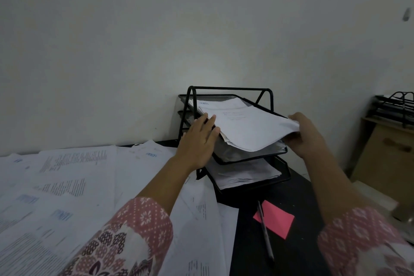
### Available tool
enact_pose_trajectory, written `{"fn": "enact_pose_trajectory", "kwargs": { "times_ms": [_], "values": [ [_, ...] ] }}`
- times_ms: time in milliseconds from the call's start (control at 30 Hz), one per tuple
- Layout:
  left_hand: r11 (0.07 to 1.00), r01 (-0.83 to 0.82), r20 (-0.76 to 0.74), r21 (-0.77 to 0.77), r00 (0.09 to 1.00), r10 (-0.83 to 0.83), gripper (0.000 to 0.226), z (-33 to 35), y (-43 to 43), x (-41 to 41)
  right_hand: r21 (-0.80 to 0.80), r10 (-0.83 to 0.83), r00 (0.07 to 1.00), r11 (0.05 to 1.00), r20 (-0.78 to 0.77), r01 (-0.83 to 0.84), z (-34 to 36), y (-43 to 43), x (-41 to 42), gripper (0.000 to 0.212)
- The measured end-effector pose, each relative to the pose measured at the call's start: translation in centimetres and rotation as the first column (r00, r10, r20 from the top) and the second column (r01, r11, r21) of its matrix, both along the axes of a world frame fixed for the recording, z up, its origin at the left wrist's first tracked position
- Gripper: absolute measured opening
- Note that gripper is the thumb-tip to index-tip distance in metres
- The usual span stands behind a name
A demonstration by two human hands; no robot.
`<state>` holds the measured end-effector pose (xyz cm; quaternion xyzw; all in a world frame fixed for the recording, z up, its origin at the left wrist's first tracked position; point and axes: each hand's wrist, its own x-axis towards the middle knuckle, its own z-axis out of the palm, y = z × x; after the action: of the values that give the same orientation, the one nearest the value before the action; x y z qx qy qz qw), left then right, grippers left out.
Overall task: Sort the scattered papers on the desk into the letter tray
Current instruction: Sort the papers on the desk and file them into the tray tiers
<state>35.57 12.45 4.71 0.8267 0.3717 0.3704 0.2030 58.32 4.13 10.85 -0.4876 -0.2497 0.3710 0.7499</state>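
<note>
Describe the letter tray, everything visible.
The letter tray is black metal mesh in a rod frame, three stepped tiers, upright on the dark desk against the wall. The two lower tiers hold papers. A paper sheaf overhangs the top tier's front; the right hand grips its corner, the left hand lies flat at its left edge.

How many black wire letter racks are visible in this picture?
2. One letter tray stands on the desk, holding papers. A second rack sits at the far right on a wooden cabinet, partly cut off. More could be outside the view.
</note>
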Motion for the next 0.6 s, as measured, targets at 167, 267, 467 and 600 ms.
{"fn": "enact_pose_trajectory", "kwargs": {
  "times_ms": [167,267,467,600],
  "values": [
    [1.000,0.026,0.049,-0.013,0.998,-0.025,0.051,-0.1,0.0,-0.1,-0.024,-0.048,0.967,0.998,0.250,0.056,-1.6,-1.0,-0.6,0.013],
    [0.999,0.035,0.044,-0.021,0.998,-0.034,0.052,-0.2,0.1,-0.1,-0.086,-0.131,0.930,0.982,0.345,0.170,-2.0,-0.5,-0.2,0.024],
    [0.999,0.038,0.056,-0.023,0.998,-0.037,0.051,-0.2,-0.1,0.0,-0.052,-0.205,0.959,0.974,0.195,0.219,-1.8,1.0,-0.4,0.024],
    [0.999,0.032,0.050,-0.015,0.998,-0.031,0.052,-0.3,-0.1,0.2,-0.077,-0.245,0.897,0.953,0.368,0.292,-2.3,2.3,-0.1,0.012]
  ]
}}
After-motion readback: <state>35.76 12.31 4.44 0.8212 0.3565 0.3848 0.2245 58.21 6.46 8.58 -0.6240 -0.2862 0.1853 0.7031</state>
